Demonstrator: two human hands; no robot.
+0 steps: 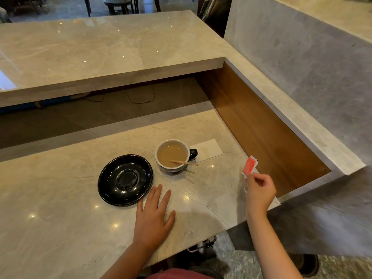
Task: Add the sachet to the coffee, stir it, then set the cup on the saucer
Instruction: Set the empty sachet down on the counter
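Observation:
A cup (173,167) with a black handle holds milky coffee and stands on the marble counter. A wooden stir stick (184,162) leans in it, pointing right. To the cup's left lies an empty black saucer (125,179). My right hand (259,190) pinches a red and white sachet (249,166) by its lower end, held up at the counter's right side, apart from the cup. My left hand (155,214) rests flat on the counter, fingers spread, just below the saucer's right edge.
A white paper napkin (210,151) lies behind the cup. A raised marble ledge (100,55) runs across the back and a wood-lined wall (261,133) closes the right side. The counter's front edge (181,252) cuts diagonally near my body.

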